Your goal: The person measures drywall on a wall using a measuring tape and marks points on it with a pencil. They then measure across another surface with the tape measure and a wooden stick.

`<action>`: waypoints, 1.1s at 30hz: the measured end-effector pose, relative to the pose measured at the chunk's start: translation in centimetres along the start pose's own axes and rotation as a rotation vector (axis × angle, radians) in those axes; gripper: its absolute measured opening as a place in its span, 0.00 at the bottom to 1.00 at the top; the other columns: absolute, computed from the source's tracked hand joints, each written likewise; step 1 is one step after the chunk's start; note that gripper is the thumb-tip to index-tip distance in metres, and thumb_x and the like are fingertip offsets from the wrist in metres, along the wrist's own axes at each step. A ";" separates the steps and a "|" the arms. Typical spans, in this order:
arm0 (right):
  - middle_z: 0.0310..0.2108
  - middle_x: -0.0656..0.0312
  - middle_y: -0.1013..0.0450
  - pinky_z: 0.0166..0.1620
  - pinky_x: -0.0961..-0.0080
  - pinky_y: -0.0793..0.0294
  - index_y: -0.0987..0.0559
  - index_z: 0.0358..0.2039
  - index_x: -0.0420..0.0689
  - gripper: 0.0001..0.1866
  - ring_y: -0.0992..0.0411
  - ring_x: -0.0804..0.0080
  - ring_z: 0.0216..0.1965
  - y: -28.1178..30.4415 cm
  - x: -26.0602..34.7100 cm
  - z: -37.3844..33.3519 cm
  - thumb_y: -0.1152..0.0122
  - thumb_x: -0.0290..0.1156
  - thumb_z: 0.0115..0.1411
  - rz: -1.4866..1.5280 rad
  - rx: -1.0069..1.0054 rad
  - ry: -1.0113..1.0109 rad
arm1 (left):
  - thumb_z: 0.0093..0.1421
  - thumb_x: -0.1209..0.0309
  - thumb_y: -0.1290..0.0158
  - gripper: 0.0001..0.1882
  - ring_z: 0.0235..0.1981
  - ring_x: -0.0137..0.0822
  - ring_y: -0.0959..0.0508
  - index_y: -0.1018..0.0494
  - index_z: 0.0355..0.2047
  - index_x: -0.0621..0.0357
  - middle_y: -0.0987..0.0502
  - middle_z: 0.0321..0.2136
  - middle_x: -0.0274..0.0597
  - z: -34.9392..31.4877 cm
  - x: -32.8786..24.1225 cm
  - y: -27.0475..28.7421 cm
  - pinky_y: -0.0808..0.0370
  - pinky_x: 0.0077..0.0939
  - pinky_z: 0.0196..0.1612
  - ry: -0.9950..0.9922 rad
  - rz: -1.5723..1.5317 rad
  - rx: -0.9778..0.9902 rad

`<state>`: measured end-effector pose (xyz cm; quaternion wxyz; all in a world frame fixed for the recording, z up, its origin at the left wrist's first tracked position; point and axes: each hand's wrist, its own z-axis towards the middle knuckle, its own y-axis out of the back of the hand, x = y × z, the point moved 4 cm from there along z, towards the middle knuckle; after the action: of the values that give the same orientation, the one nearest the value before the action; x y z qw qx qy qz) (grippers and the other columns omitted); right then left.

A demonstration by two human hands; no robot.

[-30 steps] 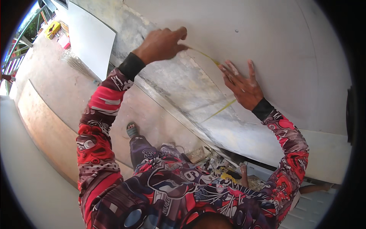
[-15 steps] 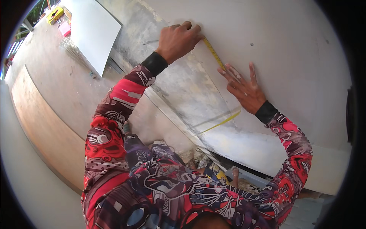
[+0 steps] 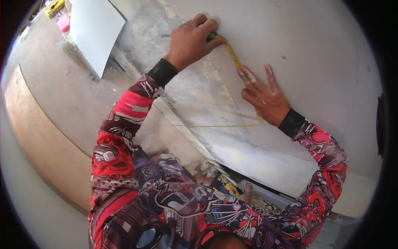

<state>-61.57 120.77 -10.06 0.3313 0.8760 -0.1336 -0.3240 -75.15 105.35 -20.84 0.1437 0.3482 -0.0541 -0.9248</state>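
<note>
At the upper middle, my left hand [image 3: 192, 41] is closed round a green tape measure [image 3: 212, 36], mostly hidden by the fingers. From it a short stretch of yellow tape blade [image 3: 232, 54] runs down to the fingertips of my right hand [image 3: 267, 95]. That hand lies on the pale panel [image 3: 315, 79] with its fingers stretched out, the little finger apart, and white smears on the skin. The blade passes out of sight beneath it. More yellow blade shows below the palm, and a long thin length reaches leftward over the panel's grey-smeared part.
A white sheet [image 3: 93, 35] with a pointed corner lies at the upper left, beside a bundle of thin bristles [image 3: 75, 54]. Beyond are a yellow box [image 3: 54, 8] and a pink item [image 3: 63, 23]. A curved wooden board [image 3: 41, 124] stands at the left. Below the panel is a dark gap [image 3: 232, 174].
The loose blade has swung into a thin, nearly level line reaching farther left. My left hand has turned slightly, showing the green case. My right hand has shifted a little upward along the panel.
</note>
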 end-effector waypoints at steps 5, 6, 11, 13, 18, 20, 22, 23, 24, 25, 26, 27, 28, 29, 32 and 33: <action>0.64 0.57 0.47 0.65 0.37 0.59 0.33 0.54 0.41 0.25 0.56 0.66 0.68 0.5 0.7 0.6 0.48 0.30 0.55 -0.230 0.018 -0.039 | 0.48 0.57 0.39 0.15 0.28 0.36 0.23 0.29 0.32 0.47 0.28 0.30 0.31 -0.3 -1.4 0.1 0.27 0.32 0.22 -0.051 0.074 -0.050; 0.64 0.57 0.47 0.65 0.37 0.59 0.33 0.54 0.41 0.25 0.56 0.66 0.68 0.3 0.8 0.6 0.48 0.30 0.55 -0.231 0.022 -0.035 | 0.48 0.58 0.39 0.15 0.29 0.36 0.23 0.29 0.32 0.47 0.28 0.31 0.31 -0.3 -1.6 0.2 0.27 0.32 0.22 -0.071 0.082 -0.040; 0.66 0.52 0.53 0.68 0.46 0.62 0.34 0.55 0.35 0.42 0.58 0.62 0.68 1.5 1.0 1.0 0.35 0.49 0.43 -0.225 0.205 0.045 | 0.48 0.59 0.39 0.14 0.30 0.37 0.23 0.28 0.32 0.47 0.29 0.31 0.31 -0.7 -2.2 0.7 0.27 0.32 0.22 -0.150 0.115 -0.060; 0.66 0.49 0.53 0.68 0.48 0.62 0.34 0.54 0.35 0.45 0.58 0.61 0.68 0.9 0.9 1.0 0.34 0.52 0.40 -0.108 0.162 0.040 | 0.48 0.60 0.39 0.13 0.30 0.37 0.24 0.28 0.32 0.47 0.29 0.31 0.31 -1.3 -2.3 0.3 0.27 0.31 0.22 -0.165 0.083 -0.054; 0.64 0.45 0.51 0.69 0.56 0.62 0.32 0.51 0.33 0.47 0.58 0.57 0.68 0.9 1.2 1.3 0.34 0.58 0.38 -0.080 0.141 0.054 | 0.48 0.61 0.39 0.12 0.29 0.37 0.24 0.29 0.31 0.47 0.29 0.31 0.32 -2.3 -2.7 0.3 0.27 0.31 0.21 -0.154 0.070 -0.050; 0.63 0.46 0.46 0.68 0.58 0.57 0.32 0.51 0.34 0.45 0.51 0.58 0.66 1.1 1.6 1.2 0.37 0.58 0.42 -0.069 0.070 0.042 | 0.48 0.61 0.39 0.12 0.29 0.37 0.24 0.29 0.31 0.48 0.29 0.31 0.32 -2.6 -2.9 0.4 0.28 0.30 0.21 -0.162 0.070 -0.055; 0.62 0.48 0.45 0.67 0.59 0.54 0.31 0.51 0.35 0.41 0.48 0.59 0.65 0.8 1.5 1.3 0.39 0.57 0.46 -0.069 0.003 0.042 | 0.48 0.62 0.39 0.12 0.29 0.36 0.24 0.29 0.30 0.48 0.29 0.31 0.32 -2.9 -3.2 0.4 0.28 0.30 0.20 -0.164 0.085 -0.061; 0.62 0.50 0.43 0.66 0.61 0.50 0.31 0.51 0.35 0.38 0.45 0.60 0.63 0.9 1.4 1.2 0.41 0.55 0.49 -0.067 -0.066 0.040 | 0.48 0.62 0.39 0.12 0.29 0.36 0.24 0.29 0.30 0.48 0.29 0.31 0.32 -3.0 -3.3 0.3 0.28 0.30 0.20 -0.163 0.081 -0.060; 0.62 0.50 0.43 0.66 0.61 0.50 0.31 0.51 0.35 0.38 0.45 0.60 0.63 0.7 1.3 1.3 0.41 0.55 0.49 -0.065 -0.063 0.038 | 0.47 0.62 0.39 0.12 0.28 0.36 0.24 0.29 0.30 0.48 0.29 0.31 0.32 -3.1 -3.5 0.3 0.28 0.30 0.20 -0.167 0.074 -0.069; 0.61 0.52 0.42 0.65 0.62 0.48 0.30 0.50 0.36 0.34 0.44 0.62 0.62 0.6 1.3 1.3 0.43 0.53 0.52 -0.108 -0.099 0.044 | 0.47 0.62 0.39 0.12 0.28 0.36 0.24 0.29 0.30 0.48 0.29 0.30 0.31 -3.2 -3.6 0.2 0.28 0.30 0.20 -0.171 0.067 -0.077; 0.60 0.54 0.40 0.64 0.62 0.45 0.30 0.49 0.37 0.31 0.42 0.63 0.61 0.7 1.1 1.4 0.45 0.50 0.54 -0.152 -0.136 0.051 | 0.47 0.62 0.39 0.12 0.28 0.36 0.24 0.29 0.30 0.48 0.29 0.30 0.31 -3.1 -3.7 0.2 0.28 0.30 0.20 -0.170 0.064 -0.076; 0.60 0.54 0.40 0.64 0.62 0.45 0.30 0.49 0.37 0.31 0.42 0.63 0.61 0.5 0.8 1.3 0.45 0.50 0.54 -0.151 -0.132 0.050 | 0.47 0.62 0.39 0.12 0.28 0.36 0.25 0.29 0.29 0.48 0.29 0.30 0.31 -2.9 -3.9 0.1 0.29 0.30 0.19 -0.177 0.065 -0.087; 0.60 0.55 0.39 0.63 0.62 0.45 0.28 0.48 0.39 0.28 0.42 0.65 0.61 0.5 0.5 1.2 0.45 0.48 0.55 -0.153 -0.141 0.041 | 0.47 0.63 0.39 0.12 0.28 0.36 0.25 0.29 0.29 0.48 0.29 0.29 0.31 -2.8 -4.0 0.1 0.29 0.30 0.19 -0.184 0.065 -0.098; 0.59 0.57 0.38 0.63 0.63 0.45 0.27 0.46 0.41 0.25 0.42 0.66 0.61 0.4 0.3 1.1 0.45 0.47 0.56 -0.154 -0.150 0.033 | 0.47 0.63 0.39 0.12 0.28 0.36 0.25 0.29 0.29 0.48 0.29 0.29 0.31 -2.7 -4.0 0.0 0.29 0.30 0.19 -0.182 0.063 -0.096; 0.58 0.60 0.36 0.64 0.62 0.46 0.25 0.44 0.47 0.18 0.42 0.69 0.61 0.7 0.2 1.2 0.44 0.43 0.56 -0.218 -0.205 -0.011 | 0.47 0.63 0.39 0.12 0.26 0.36 0.25 0.30 0.28 0.48 0.30 0.28 0.31 -2.6 -4.1 -0.1 0.30 0.31 0.18 -0.177 0.024 -0.123; 0.58 0.60 0.36 0.64 0.62 0.46 0.25 0.44 0.47 0.18 0.42 0.69 0.61 0.3 0.0 1.0 0.44 0.43 0.56 -0.216 -0.203 -0.012 | 0.48 0.62 0.40 0.11 0.29 0.37 0.24 0.29 0.30 0.49 0.28 0.31 0.33 -2.5 -4.2 -0.4 0.28 0.32 0.22 -0.141 0.018 -0.049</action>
<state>-62.23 120.09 -10.45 0.3805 0.8455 -0.0072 -0.3746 -70.57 106.96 -20.21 0.1561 0.2783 -0.0442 -0.9467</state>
